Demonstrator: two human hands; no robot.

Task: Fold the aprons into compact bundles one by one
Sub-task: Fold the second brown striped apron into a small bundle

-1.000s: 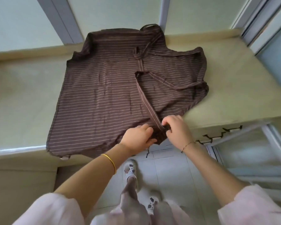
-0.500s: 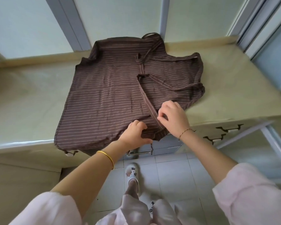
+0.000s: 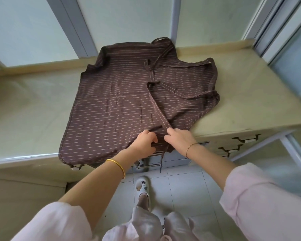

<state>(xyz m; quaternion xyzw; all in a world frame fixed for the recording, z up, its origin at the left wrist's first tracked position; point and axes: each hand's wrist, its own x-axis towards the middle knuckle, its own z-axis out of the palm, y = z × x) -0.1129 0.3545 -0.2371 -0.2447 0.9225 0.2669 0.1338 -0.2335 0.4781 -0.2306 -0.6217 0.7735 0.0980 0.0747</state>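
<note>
Two hands: left hand (image 3: 145,142), right hand (image 3: 179,138) | pinch apron (image 3: 122,105) strap (image 3: 159,115) | fingertips hidden

Lighting soft, even daylight from frosted window panes (image 3: 33,28) across the frame's top; pale sheen on the counter (image 3: 24,105) at left; faint shadows only; strong wide-angle bowing toward edges; sleeves along the bottom slightly soft.

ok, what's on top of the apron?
Its own straps lie across the apron, and both hands, left and right, grip its near edge. What is beneath the cloth is hidden.
</note>
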